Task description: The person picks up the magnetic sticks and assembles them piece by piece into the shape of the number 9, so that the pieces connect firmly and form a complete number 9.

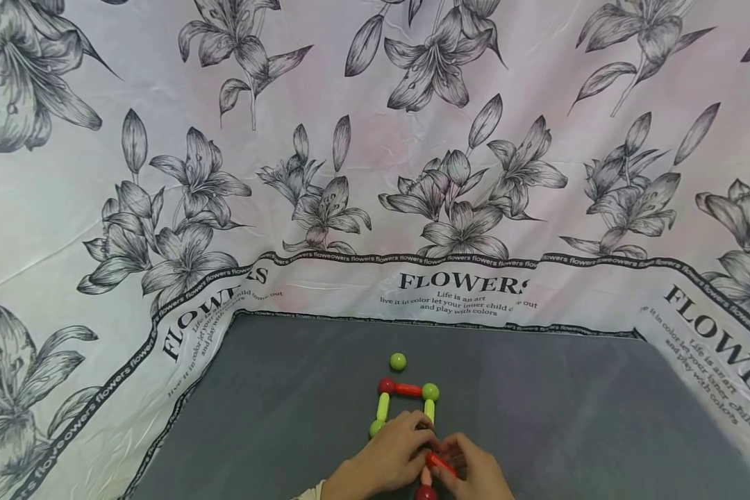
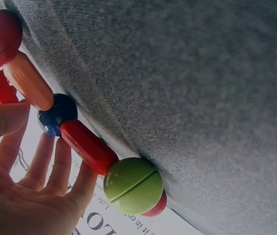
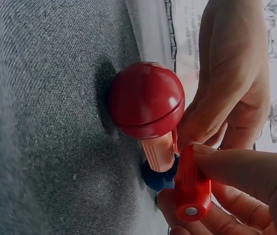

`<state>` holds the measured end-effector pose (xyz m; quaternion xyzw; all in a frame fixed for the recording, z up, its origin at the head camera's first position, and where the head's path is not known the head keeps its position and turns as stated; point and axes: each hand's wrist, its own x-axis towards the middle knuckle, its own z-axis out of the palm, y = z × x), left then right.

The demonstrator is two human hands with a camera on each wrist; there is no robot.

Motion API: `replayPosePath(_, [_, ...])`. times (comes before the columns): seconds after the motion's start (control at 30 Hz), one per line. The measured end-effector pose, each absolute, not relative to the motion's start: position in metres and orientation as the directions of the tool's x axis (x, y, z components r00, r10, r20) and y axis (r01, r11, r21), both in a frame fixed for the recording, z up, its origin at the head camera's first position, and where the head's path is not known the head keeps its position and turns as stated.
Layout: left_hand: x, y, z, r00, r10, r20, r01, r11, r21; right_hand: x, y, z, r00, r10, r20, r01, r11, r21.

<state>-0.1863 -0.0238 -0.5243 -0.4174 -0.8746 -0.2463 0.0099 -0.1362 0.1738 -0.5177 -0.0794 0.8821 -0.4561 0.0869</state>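
Observation:
My right hand pinches a red rod between thumb and fingers, its silvery round end facing the right wrist camera. My left hand has its thumb and index fingertips at the other end of red plastic, seemingly pinching it; whether this is the same rod is hidden. Other left fingers touch or nearly touch a dark blue ball. An orange-pink rod joins that ball to a dark red ball. Another red rod links the blue ball to a green ball.
Beyond my hands, a dark red ball, a red rod, a green ball and two yellow-green rods form part of a frame. A loose green ball lies farther back on the grey tabletop. Flower-printed cloth surrounds it.

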Motion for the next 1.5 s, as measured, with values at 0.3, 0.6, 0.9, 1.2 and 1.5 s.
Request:
replayPosePath(0.3, [-0.186, -0.025, -0.526, -0.640, 0.729, 0.241, 0.750, 0.525, 0.403, -0.137, 0.173, -0.517, -0.970, -0.227, -0.089, -0.059, 0.572, -0.818])
replayPosePath(0.6, [-0.186, -0.026, -0.527, -0.620, 0.737, 0.269, 0.773, 0.513, 0.374, -0.137, 0.174, -0.518, -0.966, -0.252, -0.054, -0.109, 0.589, -0.801])
replayPosePath(0.9, [-0.186, -0.028, -0.527, -0.606, 0.743, 0.285, 0.784, 0.496, 0.373, -0.136, 0.175, -0.520, -0.962, -0.272, -0.033, -0.136, 0.576, -0.806])
replayPosePath(1.2, [-0.183, -0.029, -0.524, -0.610, 0.750, 0.255, 0.773, 0.493, 0.398, -0.137, 0.174, -0.518, -0.966, -0.258, -0.025, -0.133, 0.579, -0.805])
replayPosePath(1.5, [-0.180, -0.035, -0.526, -0.606, 0.753, 0.258, 0.775, 0.484, 0.407, -0.137, 0.171, -0.515, -0.960, -0.276, -0.041, -0.132, 0.579, -0.804])
